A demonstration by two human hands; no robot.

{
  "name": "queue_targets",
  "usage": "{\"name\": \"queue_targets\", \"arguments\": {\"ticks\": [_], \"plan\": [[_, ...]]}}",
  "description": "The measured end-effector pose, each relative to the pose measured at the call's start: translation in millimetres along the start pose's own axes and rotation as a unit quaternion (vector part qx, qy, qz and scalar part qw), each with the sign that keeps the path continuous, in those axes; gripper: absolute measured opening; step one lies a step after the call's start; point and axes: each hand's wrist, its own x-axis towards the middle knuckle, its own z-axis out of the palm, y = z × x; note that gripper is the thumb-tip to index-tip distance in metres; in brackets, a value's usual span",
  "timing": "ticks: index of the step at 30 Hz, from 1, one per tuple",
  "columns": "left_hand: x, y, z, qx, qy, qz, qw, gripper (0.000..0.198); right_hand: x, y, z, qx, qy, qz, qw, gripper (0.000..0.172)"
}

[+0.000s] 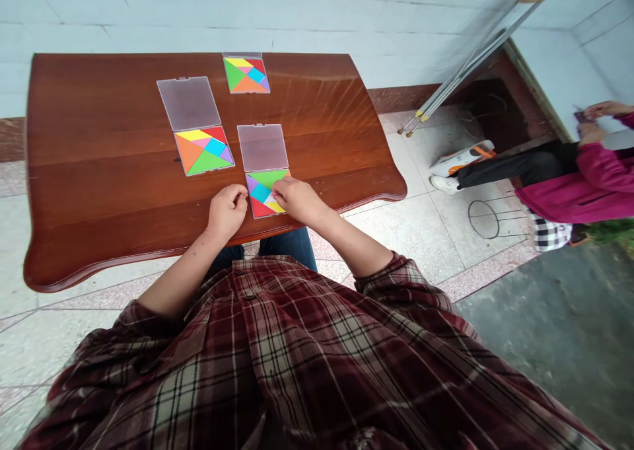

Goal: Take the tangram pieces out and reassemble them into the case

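Observation:
Both my hands are at the near edge of a dark polished wooden table (99, 172). My right hand (297, 200) has its fingertips on a square tangram set (263, 195) of coloured plastic tiles, and its hinged frosted lid (262, 147) lies open beyond it. My left hand (226, 211) is curled shut just left of that set, its fingertips near the tray's edge. Farther left lies a second tangram set (204, 150) with its lid (189, 104). A third set (246, 75) sits at the table's far edge, its lid barely showing.
To the right, a person in a magenta jacket (579, 192) holds a phone (582, 116). Long metal poles (470, 57) lean near a dark opening in the wall. A white bag (463, 159) and a wire ring stand (490, 219) are on the tiled floor.

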Motion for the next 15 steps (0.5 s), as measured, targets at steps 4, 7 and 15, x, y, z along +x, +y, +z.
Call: {"name": "queue_targets", "arguments": {"ticks": [4,7,15], "plan": [[0,2,-0.4,0.003,0.0,0.004,1.0,0.013,-2,-6,10,-0.094,-0.018,-0.005,0.995,0.031],[0,3,-0.8,0.002,-0.003,0.008,1.0,0.013,-6,-10,15,-0.12,-0.018,-0.003,0.993,0.033],[-1,1,-1.0,0.013,-0.003,0.016,1.0,0.013,-9,-19,16,-0.131,-0.02,0.011,0.991,0.032]]}}
